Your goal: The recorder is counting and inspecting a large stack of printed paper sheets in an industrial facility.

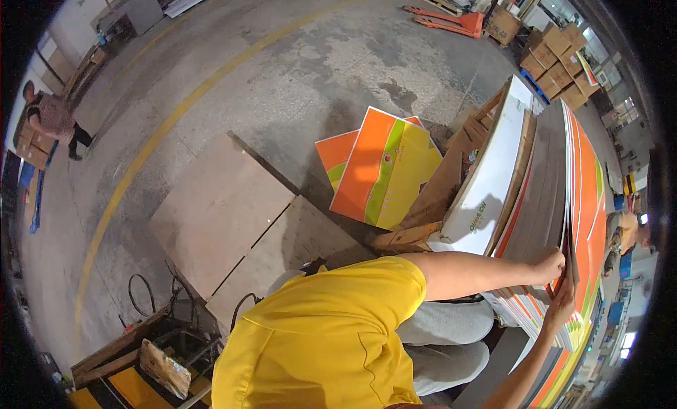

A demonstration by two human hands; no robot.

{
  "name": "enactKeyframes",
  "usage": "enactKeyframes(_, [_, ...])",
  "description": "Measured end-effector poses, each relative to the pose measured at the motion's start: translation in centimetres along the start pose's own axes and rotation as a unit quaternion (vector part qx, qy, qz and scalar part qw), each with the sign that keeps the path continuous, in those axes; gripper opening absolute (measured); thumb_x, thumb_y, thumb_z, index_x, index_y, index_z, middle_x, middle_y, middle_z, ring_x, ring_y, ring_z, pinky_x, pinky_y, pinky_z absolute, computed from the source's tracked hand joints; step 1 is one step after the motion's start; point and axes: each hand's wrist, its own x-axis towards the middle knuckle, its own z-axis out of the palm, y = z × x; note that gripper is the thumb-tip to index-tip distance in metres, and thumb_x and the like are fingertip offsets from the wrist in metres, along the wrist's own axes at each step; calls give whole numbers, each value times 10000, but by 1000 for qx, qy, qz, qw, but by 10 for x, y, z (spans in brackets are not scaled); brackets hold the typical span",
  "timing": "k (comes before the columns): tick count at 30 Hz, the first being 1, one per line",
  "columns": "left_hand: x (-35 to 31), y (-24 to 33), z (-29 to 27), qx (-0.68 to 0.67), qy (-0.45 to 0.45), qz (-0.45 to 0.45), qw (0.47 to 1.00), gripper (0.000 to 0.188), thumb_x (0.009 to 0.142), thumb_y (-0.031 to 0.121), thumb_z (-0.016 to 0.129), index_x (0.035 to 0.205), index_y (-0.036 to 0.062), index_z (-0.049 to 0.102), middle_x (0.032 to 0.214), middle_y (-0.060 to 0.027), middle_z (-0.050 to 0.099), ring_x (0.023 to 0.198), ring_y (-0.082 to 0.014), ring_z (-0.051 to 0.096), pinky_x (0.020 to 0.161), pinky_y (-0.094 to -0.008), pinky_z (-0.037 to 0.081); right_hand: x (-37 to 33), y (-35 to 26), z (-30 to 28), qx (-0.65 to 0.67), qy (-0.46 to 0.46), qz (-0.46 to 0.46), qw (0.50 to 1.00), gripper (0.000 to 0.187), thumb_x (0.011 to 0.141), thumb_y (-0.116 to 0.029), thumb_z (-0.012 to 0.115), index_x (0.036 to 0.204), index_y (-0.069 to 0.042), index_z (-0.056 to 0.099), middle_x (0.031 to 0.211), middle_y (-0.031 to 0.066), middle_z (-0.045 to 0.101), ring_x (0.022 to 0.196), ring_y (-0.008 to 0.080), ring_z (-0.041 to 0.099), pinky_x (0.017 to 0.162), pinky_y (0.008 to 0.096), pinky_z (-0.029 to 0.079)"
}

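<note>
A tall stack of large printed cardboard sheets (587, 190), orange, green and yellow with grey backs, stands on edge at the right. My left hand (550, 266) is closed at the near edge of the stack, its fingers curled around a sheet's edge. Just below it, my right hand (561, 304) grips the same edge, with its fingertips partly hidden behind the board. The two hands are close together, and a dark gap shows between sheets beside them. Two more orange, green and yellow printed sheets (384, 171) lie overlapping on the floor.
A white-sided box (486, 197) on wood stands against the stack. Pale boards (218, 190) lie left of me, near a metal frame with cables (176, 296). Farther off are an orange pallet jack (451, 22), piled cartons (557, 60) and a person (55, 118) at far left.
</note>
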Motion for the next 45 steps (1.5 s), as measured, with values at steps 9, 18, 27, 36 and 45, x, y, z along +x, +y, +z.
enactKeyframes(9, [11, -26, 9, -64, 13, -102, 993, 754, 778, 105, 523, 1358, 44, 45, 856, -188, 499, 750, -272, 519, 651, -386, 428, 4, -34, -5, -185, 13, -182, 966, 330, 849, -124, 468, 1175, -113, 516, 1224, 89, 488, 1076, 273, 497, 880, 359, 416])
enactKeyframes(18, [16, -29, 4, -167, 47, -77, 982, 151, 709, 83, 602, 785, -29, 534, 711, -148, 556, 690, -227, 550, 599, -357, 429, 18, -27, -2, -166, -19, -110, 980, 272, 894, -208, 459, 1066, -34, 577, 1143, 85, 540, 1010, 239, 536, 847, 316, 417])
enactKeyframes(27, [7, 3, -11, -252, -16, -66, 965, 122, 741, 60, 603, 785, -54, 606, 652, -167, 596, 595, -147, 560, 547, -329, 432, 21, -29, -18, 43, -55, 120, 990, 353, 864, -272, 545, 1046, 29, 576, 1006, 78, 580, 838, 134, 565, 718, 258, 474])
enactKeyframes(36, [7, -3, -8, -266, -36, -33, 963, 145, 775, 52, 557, 677, -50, 530, 556, -65, 511, 606, -75, 486, 526, -300, 403, 23, -27, -18, 7, -56, 66, 996, 345, 874, -258, 513, 1051, 32, 569, 1003, 72, 587, 854, 136, 560, 703, 259, 480])
enactKeyframes(45, [4, 2, -15, -272, -44, -59, 960, 181, 757, 27, 542, 613, -39, 456, 508, -66, 427, 542, -71, 399, 472, -316, 346, 25, -48, -13, -39, -90, 91, 991, 343, 873, -268, 501, 1016, 31, 586, 982, 107, 590, 821, 169, 569, 720, 304, 444])
